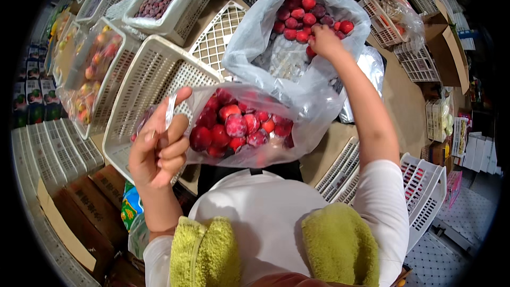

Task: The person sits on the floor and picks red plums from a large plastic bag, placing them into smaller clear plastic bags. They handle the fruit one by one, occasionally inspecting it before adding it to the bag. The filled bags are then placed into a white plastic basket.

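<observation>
Red plums [243, 125] fill much of a clear plastic bag [314, 123] that lies open in front of me. My left hand [163, 147] is at the bag's left edge, fingers curled, with the gathered clear plastic pinched at the forefinger. Beyond the bag stands a container lined with a translucent plastic liner [243, 44], with more red plums [299, 14] heaped in its far part. My right hand [326, 42] reaches into it and touches the plums at their near right side; its fingertips are partly hidden, so I cannot tell whether they grip one.
A white plastic crate [131, 87] stands left of the bag, a latticed crate [217, 34] behind it. Further left is a crate of bagged fruit [95, 67]; small dark fruit [155, 6] lies in a lined crate at the back. Cardboard boxes [89, 207] stand lower left.
</observation>
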`<state>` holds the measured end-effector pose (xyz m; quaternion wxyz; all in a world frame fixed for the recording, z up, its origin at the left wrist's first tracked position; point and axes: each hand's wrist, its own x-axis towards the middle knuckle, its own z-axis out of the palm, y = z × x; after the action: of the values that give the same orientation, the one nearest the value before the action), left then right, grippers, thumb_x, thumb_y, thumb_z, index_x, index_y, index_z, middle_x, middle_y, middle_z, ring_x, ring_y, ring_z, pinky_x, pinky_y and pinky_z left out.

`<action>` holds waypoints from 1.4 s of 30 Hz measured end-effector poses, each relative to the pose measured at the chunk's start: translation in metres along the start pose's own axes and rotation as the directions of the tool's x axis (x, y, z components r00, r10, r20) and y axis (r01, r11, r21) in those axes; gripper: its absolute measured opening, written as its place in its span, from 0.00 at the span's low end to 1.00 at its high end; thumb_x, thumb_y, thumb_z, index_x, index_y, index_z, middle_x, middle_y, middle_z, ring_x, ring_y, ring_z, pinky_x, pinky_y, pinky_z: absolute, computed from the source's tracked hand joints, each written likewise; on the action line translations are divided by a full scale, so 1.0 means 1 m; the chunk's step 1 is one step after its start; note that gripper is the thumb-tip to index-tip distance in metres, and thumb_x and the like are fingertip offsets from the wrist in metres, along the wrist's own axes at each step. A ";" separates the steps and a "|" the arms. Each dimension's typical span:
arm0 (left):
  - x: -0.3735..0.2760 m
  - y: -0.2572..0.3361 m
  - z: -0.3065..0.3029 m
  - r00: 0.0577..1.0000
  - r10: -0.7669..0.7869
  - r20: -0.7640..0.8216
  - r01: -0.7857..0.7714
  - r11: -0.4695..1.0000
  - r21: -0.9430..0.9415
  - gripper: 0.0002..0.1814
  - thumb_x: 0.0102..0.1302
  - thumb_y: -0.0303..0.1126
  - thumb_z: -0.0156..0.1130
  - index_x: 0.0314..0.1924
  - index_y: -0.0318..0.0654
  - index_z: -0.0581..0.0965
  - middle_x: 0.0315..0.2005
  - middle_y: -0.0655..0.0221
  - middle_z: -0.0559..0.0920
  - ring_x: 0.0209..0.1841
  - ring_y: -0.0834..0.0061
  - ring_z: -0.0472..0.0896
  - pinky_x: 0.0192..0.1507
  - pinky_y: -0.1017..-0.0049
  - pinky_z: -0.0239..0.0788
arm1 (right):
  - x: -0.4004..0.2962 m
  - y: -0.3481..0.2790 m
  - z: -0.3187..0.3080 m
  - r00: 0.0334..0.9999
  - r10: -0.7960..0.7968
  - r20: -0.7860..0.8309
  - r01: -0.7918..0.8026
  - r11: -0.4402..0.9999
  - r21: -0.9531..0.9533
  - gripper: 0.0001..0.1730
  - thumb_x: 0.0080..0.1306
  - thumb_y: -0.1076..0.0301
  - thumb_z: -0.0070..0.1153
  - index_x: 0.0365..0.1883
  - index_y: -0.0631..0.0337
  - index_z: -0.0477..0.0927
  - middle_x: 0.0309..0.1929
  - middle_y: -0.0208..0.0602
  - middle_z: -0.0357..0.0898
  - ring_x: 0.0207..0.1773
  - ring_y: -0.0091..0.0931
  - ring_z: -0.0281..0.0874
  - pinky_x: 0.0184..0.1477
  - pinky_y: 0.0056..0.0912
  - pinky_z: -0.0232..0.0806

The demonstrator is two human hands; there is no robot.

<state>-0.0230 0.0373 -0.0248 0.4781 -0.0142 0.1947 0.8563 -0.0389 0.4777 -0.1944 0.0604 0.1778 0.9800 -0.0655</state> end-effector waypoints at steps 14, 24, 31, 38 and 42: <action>0.007 0.004 -0.007 0.999 -0.034 -0.018 0.034 0.999 -0.007 0.45 0.60 0.28 0.62 0.70 0.31 0.46 0.25 0.71 0.61 0.20 0.87 0.56 0.16 0.90 0.44 | 0.055 0.035 0.065 0.950 0.304 0.067 -0.312 0.922 0.228 0.24 0.53 0.59 0.61 0.48 0.55 0.71 0.56 0.42 0.68 0.55 0.41 0.71 0.56 0.43 0.66; 0.011 0.004 -0.012 0.998 -0.062 0.027 0.065 0.992 -0.111 0.47 0.58 0.25 0.63 0.70 0.32 0.45 0.25 0.70 0.61 0.20 0.86 0.57 0.17 0.88 0.46 | 0.078 0.046 0.076 0.855 0.218 0.471 -0.510 0.185 0.840 0.16 0.64 0.58 0.55 0.45 0.59 0.77 0.43 0.40 0.80 0.46 0.34 0.79 0.45 0.35 0.74; 0.010 0.003 -0.010 0.999 -0.048 0.013 0.050 0.993 -0.103 0.46 0.58 0.26 0.63 0.70 0.32 0.46 0.24 0.69 0.61 0.20 0.86 0.57 0.17 0.88 0.46 | 0.073 0.026 0.123 0.905 0.228 0.359 -0.044 0.889 -0.455 0.17 0.67 0.64 0.43 0.49 0.56 0.79 0.49 0.41 0.81 0.48 0.37 0.81 0.43 0.43 0.73; 0.009 0.001 -0.003 0.999 -0.038 -0.033 0.037 0.998 -0.042 0.45 0.57 0.28 0.63 0.69 0.31 0.48 0.24 0.70 0.62 0.19 0.87 0.56 0.17 0.88 0.44 | 0.090 0.017 0.153 0.926 0.262 0.273 -0.044 0.792 -0.609 0.18 0.71 0.61 0.39 0.48 0.52 0.80 0.47 0.33 0.83 0.45 0.33 0.82 0.40 0.49 0.71; 0.007 0.001 -0.005 0.998 -0.048 -0.045 0.048 0.999 -0.007 0.45 0.57 0.30 0.64 0.69 0.31 0.48 0.24 0.71 0.62 0.19 0.87 0.56 0.17 0.88 0.44 | 0.068 0.016 0.110 0.969 0.126 0.212 -0.036 0.922 -0.387 0.18 0.68 0.59 0.46 0.50 0.56 0.79 0.44 0.38 0.83 0.45 0.29 0.82 0.45 0.36 0.72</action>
<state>-0.0287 0.0409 -0.0308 0.4940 -0.0393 0.2025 0.8446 -0.0859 0.4989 -0.3140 0.2107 0.1944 0.9520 0.1077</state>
